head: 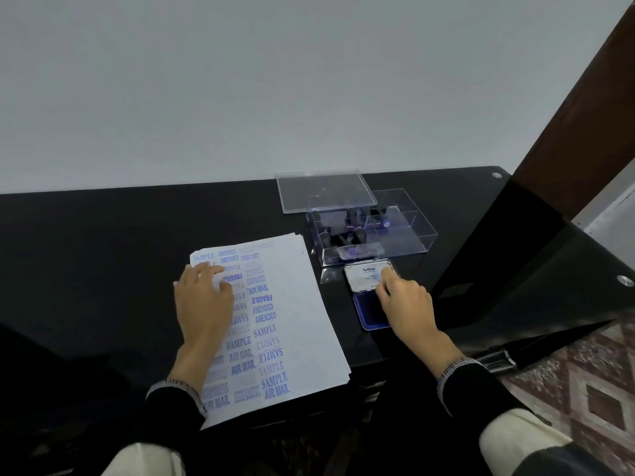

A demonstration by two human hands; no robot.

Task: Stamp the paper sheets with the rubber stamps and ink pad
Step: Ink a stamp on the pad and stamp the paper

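On the black table, our flat left hand holds white stamped paper sheets; our right hand, pinching the blue ink pad's white lid, might smear ink.

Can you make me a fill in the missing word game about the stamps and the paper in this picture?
1. The left hand rests flat on the stack of ____ sheets.
2. The right hand touches the open lid of the ink ____.
3. The rubber stamps lie inside a clear plastic ____.
4. The words stamped on the top sheet are in ____ ink.

Missing words: paper, pad, box, blue
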